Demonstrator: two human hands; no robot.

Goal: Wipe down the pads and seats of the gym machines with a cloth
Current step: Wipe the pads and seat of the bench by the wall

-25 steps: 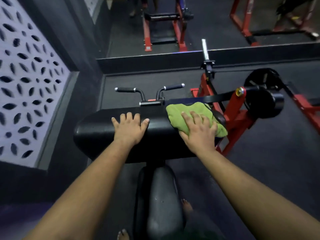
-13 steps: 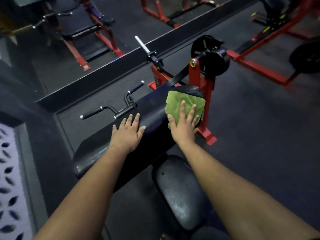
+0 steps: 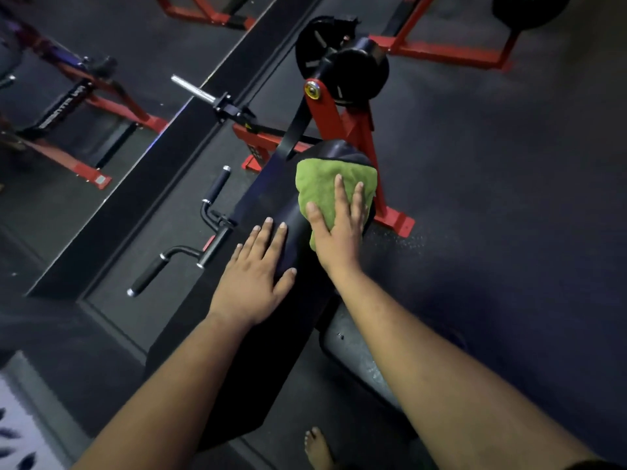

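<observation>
A long black arm pad [image 3: 268,195] of a red-framed curl machine runs diagonally through the middle of the view. A green cloth [image 3: 319,184] lies over its far right end. My right hand [image 3: 339,228] presses flat on the cloth with straight fingers. My left hand [image 3: 254,276] rests flat on the bare pad just left of it, fingers spread. Below the pad sits the black seat [image 3: 359,354], partly hidden under my right forearm.
Two black handles [image 3: 190,245] stick out beyond the pad. The red frame [image 3: 349,127] carries a black weight plate [image 3: 342,62] and a steel peg [image 3: 191,88]. More red machines stand at the back. A bare foot [image 3: 317,447] is on the dark floor.
The view has tilted further, so the pad runs more steeply. My right hand has slid with the cloth to the pad's right end. My left hand stays on the pad.
</observation>
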